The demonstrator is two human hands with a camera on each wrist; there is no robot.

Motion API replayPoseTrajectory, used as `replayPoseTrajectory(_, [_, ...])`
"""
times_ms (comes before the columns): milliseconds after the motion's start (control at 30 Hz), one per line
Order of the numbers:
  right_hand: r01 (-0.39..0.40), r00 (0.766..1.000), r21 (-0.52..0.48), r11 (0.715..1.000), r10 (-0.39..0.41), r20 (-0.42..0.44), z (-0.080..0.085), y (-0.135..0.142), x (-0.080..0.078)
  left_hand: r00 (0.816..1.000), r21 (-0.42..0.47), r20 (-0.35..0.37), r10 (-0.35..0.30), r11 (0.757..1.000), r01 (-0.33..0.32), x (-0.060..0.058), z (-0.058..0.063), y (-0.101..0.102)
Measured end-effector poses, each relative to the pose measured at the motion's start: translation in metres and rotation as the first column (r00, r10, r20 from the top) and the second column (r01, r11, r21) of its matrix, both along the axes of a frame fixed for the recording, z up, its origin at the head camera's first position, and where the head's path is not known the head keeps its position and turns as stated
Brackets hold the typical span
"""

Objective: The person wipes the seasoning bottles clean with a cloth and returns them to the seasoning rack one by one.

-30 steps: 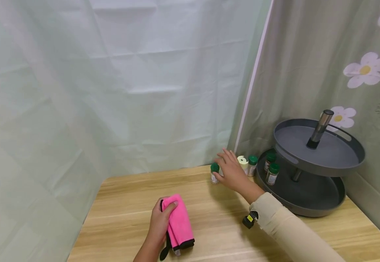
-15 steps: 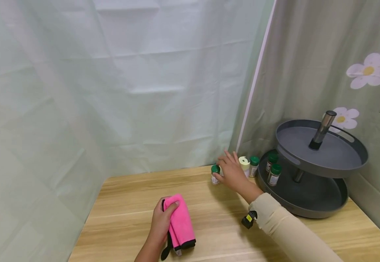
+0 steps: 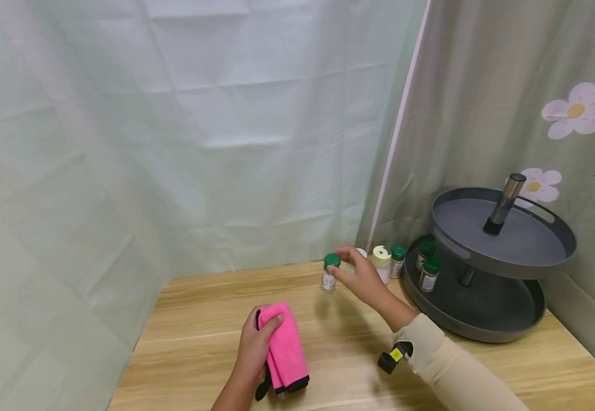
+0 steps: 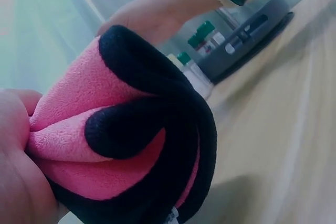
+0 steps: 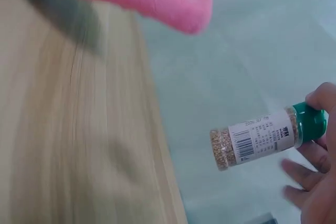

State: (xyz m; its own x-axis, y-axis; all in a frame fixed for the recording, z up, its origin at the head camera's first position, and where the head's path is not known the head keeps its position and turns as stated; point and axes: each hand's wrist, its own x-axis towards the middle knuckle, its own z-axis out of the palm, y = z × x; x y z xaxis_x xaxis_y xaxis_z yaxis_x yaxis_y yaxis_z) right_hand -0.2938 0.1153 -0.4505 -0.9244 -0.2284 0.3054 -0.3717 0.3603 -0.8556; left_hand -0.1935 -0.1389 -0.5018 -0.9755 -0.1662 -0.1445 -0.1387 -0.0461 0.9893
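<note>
A folded pink cloth (image 3: pixel 288 351) with black edging is gripped in my left hand (image 3: pixel 252 347), thumb over its upper part. In the left wrist view the cloth's folds (image 4: pixel 79 90) show from the end. Toward the back of the table, my right hand (image 3: pixel 363 278) pinches the green cap of a small clear spice jar (image 3: pixel 329 278). The right wrist view shows this jar (image 5: pixel 254 139) full of tan grains, with a white barcode label. Thumb and fingers hold its cap while the other fingers stay spread. A shadow lies on the table below the jar.
Behind my right hand stand a pale-yellow-topped container (image 3: pixel 381 265) and another green-capped jar (image 3: pixel 397 262). A grey two-tier tray (image 3: pixel 487 311) at the right carries two green-capped jars (image 3: pixel 428 275) on its lower tier. Curtains (image 3: pixel 256 171) border the wooden table (image 3: pixel 189 319).
My right hand has closed its fingers on the jar's cap and the jar has moved slightly left and up. The left hand with the cloth has shifted slightly right.
</note>
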Motion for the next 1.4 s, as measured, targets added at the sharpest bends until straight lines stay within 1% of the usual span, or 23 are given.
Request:
replayPoseTrajectory(67, [-0.048, 0.996, -0.101, 0.994, 0.055, 0.067, 0.002, -0.002, 0.006, 1.0, 0.008, -0.017, -0.012, 1.0, 0.012, 0.001, 0.007, 0.001])
replayPoseTrajectory(133, [-0.082, 0.987, -0.177, 0.981, 0.104, 0.12, 0.003, -0.003, 0.012, 0.999, 0.011, -0.039, -0.02, 1.0, 0.02, 0.002, 0.015, 0.002])
replayPoseTrajectory(200, [-0.091, 0.978, -0.222, 0.971, 0.129, 0.161, 0.003, -0.004, 0.018, 0.998, 0.015, -0.059, -0.031, 0.999, 0.032, 0.003, 0.024, 0.003])
replayPoseTrajectory(300, [-0.108, 0.967, -0.246, 0.963, 0.159, 0.2, 0.001, -0.005, 0.027, 0.995, 0.016, -0.086, -0.05, 0.999, 0.052, 0.005, 0.036, 0.003])
replayPoseTrajectory(400, [-0.133, 0.963, -0.239, 0.962, 0.182, 0.198, -0.002, -0.005, 0.034, 0.989, 0.002, -0.119, -0.085, 0.996, 0.086, 0.005, 0.047, 0.005])
replayPoseTrajectory(467, [-0.156, 0.964, -0.237, 0.959, 0.2, 0.177, -0.005, -0.005, 0.04, 0.985, -0.028, -0.136, -0.109, 0.994, 0.106, 0.005, 0.052, 0.007])
replayPoseTrajectory(600, [-0.192, 0.968, -0.218, 0.957, 0.221, 0.118, -0.01, -0.005, 0.05, 0.976, -0.092, -0.149, -0.157, 0.985, 0.144, 0.005, 0.057, 0.013])
replayPoseTrajectory(667, [-0.202, 0.97, -0.192, 0.96, 0.223, 0.094, -0.011, -0.006, 0.056, 0.973, -0.142, -0.147, -0.178, 0.977, 0.157, 0.005, 0.058, 0.015])
replayPoseTrajectory(733, [-0.205, 0.973, -0.161, 0.965, 0.219, 0.071, -0.012, -0.006, 0.062, 0.966, -0.189, -0.157, -0.204, 0.966, 0.174, 0.006, 0.058, 0.018])
replayPoseTrajectory(833, [-0.198, 0.98, -0.107, 0.974, 0.199, -0.001, -0.013, -0.007, 0.068, 0.953, -0.265, -0.178, -0.247, 0.944, 0.195, 0.007, 0.058, 0.021])
replayPoseTrajectory(967, [-0.162, 0.985, -0.059, 0.985, 0.157, -0.076, -0.013, -0.007, 0.073, 0.94, -0.334, -0.2, -0.276, 0.921, 0.2, 0.008, 0.057, 0.024])
replayPoseTrajectory(1067, [-0.14, 0.986, -0.031, 0.99, 0.137, -0.094, -0.014, -0.006, 0.075, 0.931, -0.39, -0.217, -0.295, 0.9, 0.194, 0.009, 0.057, 0.025])
replayPoseTrajectory(1167, [-0.136, 0.986, -0.007, 0.991, 0.135, -0.098, -0.015, -0.004, 0.075, 0.917, -0.447, -0.221, -0.333, 0.87, 0.208, 0.01, 0.057, 0.025])
replayPoseTrajectory(1233, [-0.146, 0.985, 0.004, 0.989, 0.146, -0.094, -0.016, -0.003, 0.074, 0.906, -0.471, -0.212, -0.367, 0.851, 0.235, 0.01, 0.058, 0.023])
replayPoseTrajectory(1300, [-0.161, 0.982, 0.02, 0.987, 0.162, -0.095, -0.019, -0.002, 0.074, 0.889, -0.489, -0.204, -0.409, 0.83, 0.27, 0.011, 0.057, 0.022])
replayPoseTrajectory(1400, [-0.183, 0.974, 0.056, 0.982, 0.188, -0.124, -0.024, -0.001, 0.073, 0.868, -0.502, -0.199, -0.455, 0.808, 0.308, 0.011, 0.057, 0.021])
